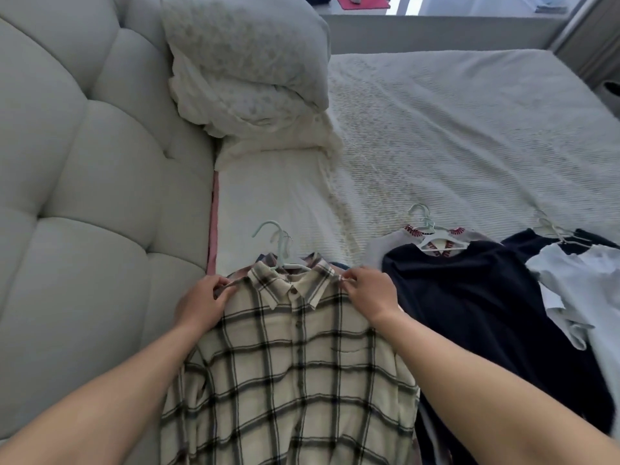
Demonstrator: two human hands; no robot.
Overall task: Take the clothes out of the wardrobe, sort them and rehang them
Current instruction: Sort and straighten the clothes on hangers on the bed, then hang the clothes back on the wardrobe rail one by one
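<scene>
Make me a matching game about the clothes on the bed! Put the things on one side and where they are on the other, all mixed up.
Things:
1. plaid shirt
2. dark navy top
3. pale blue top
4. pillows

Places:
A. stacked against the headboard
B. far right, on the bed
C. gripped at the shoulders by both hands
D. in the middle, on a white hanger

Pairs: 1-C, 2-D, 3-B, 4-A

The left hand and right hand each pinch a shoulder of the shirt.

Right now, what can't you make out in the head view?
- Garments under the plaid shirt: covered by it.
- Plaid shirt's hem: cut off by the bottom edge.
- Light top: cut off by the right edge.
- Wardrobe: outside the view.
- Left hand grip on the shoulder: fingertips hidden in fabric.
</scene>
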